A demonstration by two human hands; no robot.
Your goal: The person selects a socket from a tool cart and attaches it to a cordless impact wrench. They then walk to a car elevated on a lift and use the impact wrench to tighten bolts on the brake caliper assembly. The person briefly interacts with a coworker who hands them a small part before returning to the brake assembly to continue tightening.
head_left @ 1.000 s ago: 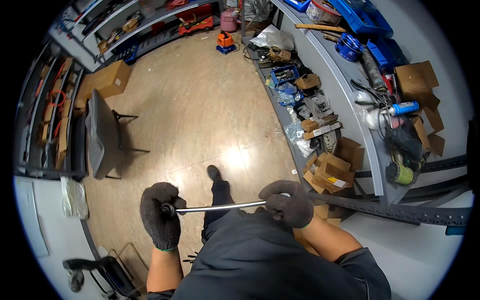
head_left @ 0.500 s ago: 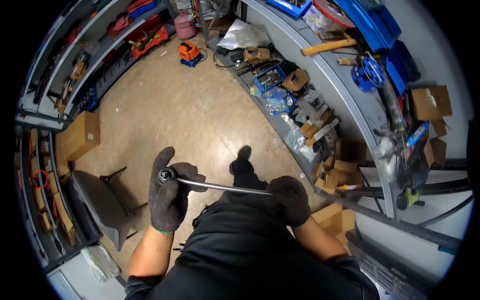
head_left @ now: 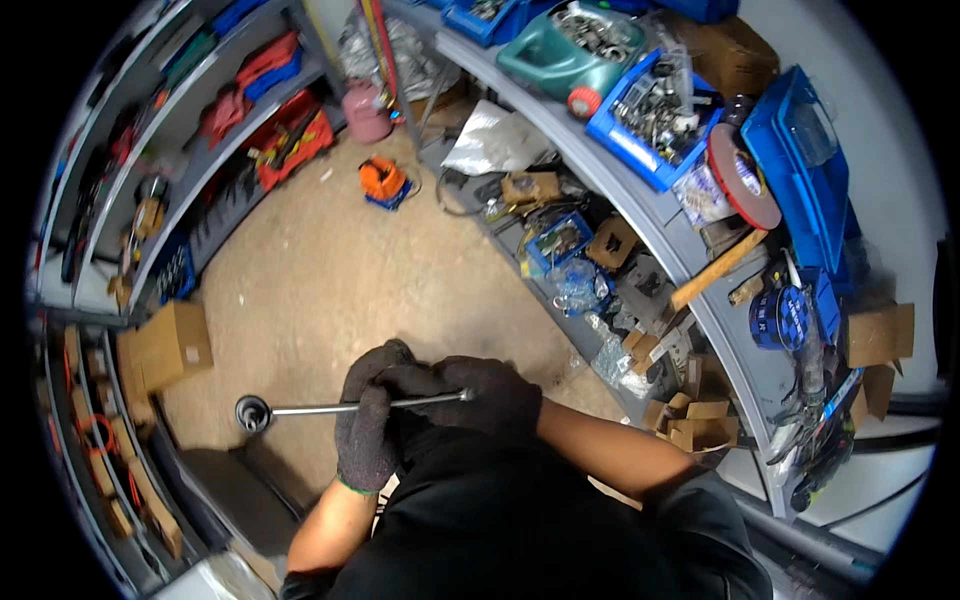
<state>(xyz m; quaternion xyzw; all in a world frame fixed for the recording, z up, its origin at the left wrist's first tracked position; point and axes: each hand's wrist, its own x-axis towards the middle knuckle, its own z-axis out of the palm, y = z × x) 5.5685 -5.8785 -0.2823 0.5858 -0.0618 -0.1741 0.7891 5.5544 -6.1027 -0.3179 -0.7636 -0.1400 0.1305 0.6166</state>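
A long steel ratchet wrench [head_left: 310, 409] lies level before my body, its round dark head sticking out on the left. My left hand [head_left: 364, 425], in a dark knit glove, is closed around the shaft near its middle. Beside it, touching, my right hand [head_left: 495, 395] wears the same kind of glove and is closed at the handle's end. The small end tip shows against that glove; some of the right fingers are hidden behind the left hand.
On the right, a grey shelf holds blue bins [head_left: 655, 120] of metal parts, a green cut jug [head_left: 570, 50] and a wooden handle [head_left: 718, 268]. An orange-and-blue device [head_left: 384, 183] and a pink gas cylinder [head_left: 366, 112] stand on the floor. At left are a cardboard box [head_left: 165, 345] and shelving.
My left hand has gone from the ratchet head to the shaft, and the head now sticks out to the left. My right hand has come left, against the left. The view has shifted.
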